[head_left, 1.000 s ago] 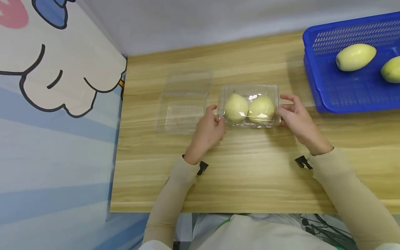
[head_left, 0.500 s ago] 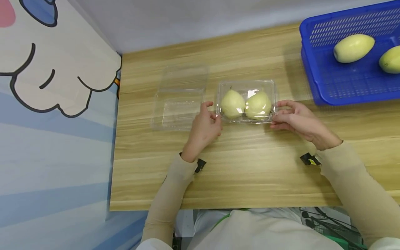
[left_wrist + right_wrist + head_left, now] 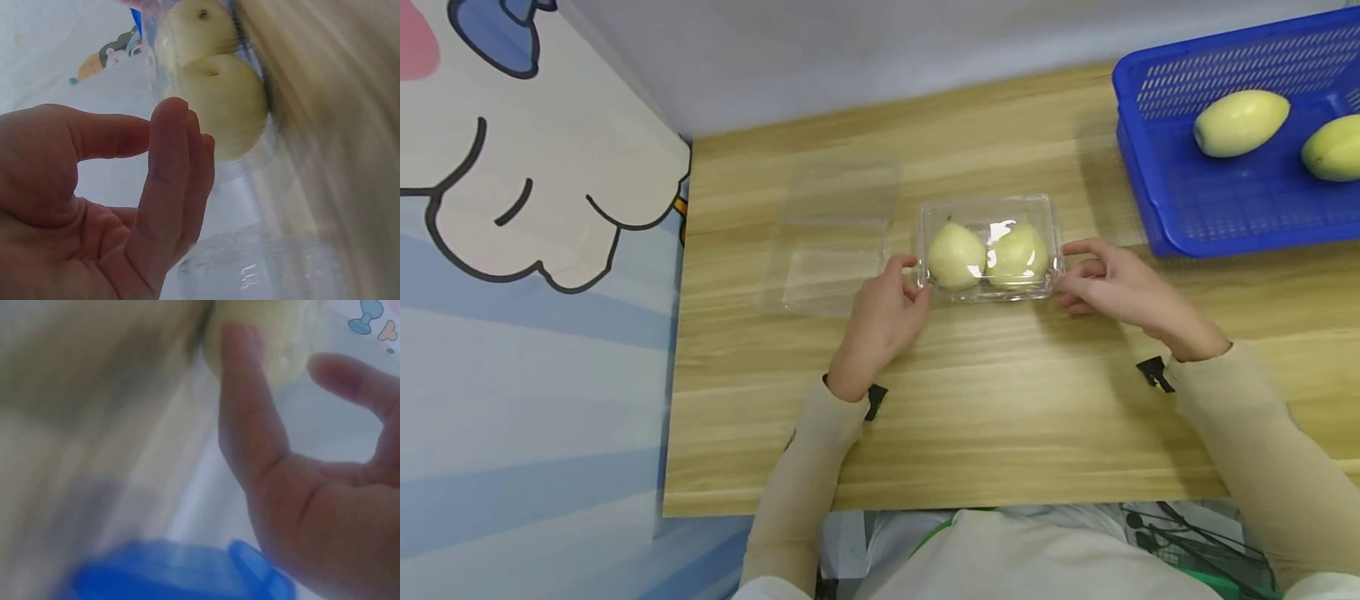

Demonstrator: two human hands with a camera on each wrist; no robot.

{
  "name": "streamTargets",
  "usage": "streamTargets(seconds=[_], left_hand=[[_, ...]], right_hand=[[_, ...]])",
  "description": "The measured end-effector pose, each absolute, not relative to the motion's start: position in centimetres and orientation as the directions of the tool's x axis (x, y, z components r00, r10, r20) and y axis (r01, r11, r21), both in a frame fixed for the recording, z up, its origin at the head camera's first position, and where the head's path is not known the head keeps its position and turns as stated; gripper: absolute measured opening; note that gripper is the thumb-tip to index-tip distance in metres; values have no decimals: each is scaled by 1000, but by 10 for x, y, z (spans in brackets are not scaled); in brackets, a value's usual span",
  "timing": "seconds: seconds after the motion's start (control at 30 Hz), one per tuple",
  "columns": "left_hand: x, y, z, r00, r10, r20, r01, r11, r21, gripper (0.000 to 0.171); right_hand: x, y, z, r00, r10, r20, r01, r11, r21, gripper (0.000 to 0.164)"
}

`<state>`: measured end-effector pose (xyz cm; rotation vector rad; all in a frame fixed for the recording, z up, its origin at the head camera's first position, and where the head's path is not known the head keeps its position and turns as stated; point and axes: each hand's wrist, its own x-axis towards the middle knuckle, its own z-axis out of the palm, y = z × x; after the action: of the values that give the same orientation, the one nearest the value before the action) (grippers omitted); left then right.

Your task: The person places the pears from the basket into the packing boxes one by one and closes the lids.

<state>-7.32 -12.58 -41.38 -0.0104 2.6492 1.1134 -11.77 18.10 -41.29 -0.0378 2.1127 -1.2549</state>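
A clear plastic clamshell box [image 3: 990, 208] holding two pale yellow pears sits on the wooden table, its lid down over them. One pear [image 3: 957, 257] lies at the left and the other pear [image 3: 1018, 257] at the right. My left hand [image 3: 880, 321] is at the box's left front corner, thumb and fingers bent at the rim. Opposite it, my right hand [image 3: 1116, 287] holds the right end, thumb on the near corner and index finger raised along the side. The wrist views show both pears [image 3: 225, 103] through the plastic beyond the left fingers [image 3: 164, 156].
Left of the box lies a second clear plastic container [image 3: 835, 233], opened flat on the table [image 3: 760, 400]. A blue mesh basket [image 3: 1172, 200] at the back right holds pale yellow oval fruits [image 3: 1242, 123]. A cartoon-printed wall [image 3: 550, 350] borders the table's left side.
The right wrist has swung outward to the right while its fingertips stay at the box's end. The left hand and the box barely move; the head view has shifted slightly.
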Motion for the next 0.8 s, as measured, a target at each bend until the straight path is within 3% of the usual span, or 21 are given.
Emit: streamTargets(seconds=[0.2,0.47,0.63,0.8], left_hand=[[-72,-128,-403,-973,93,-210,-76,734,675,46],[-72,-127,-394,-986,169,3,140,811,568,40],[-71,-136,-391,-964,250,90,261,828,497,41],[-57,-175,-392,-967,228,116,255,837,484,44]], right_hand=[[-116,183,-384,-872,-261,-415,74,766,-639,68],[-119,183,-352,-957,-222,-189,-59,782,-621,57],[-135,192,-332,-970,-199,-138,-79,798,-598,56],[-150,210,-307,-980,-159,-118,-65,822,-566,60]])
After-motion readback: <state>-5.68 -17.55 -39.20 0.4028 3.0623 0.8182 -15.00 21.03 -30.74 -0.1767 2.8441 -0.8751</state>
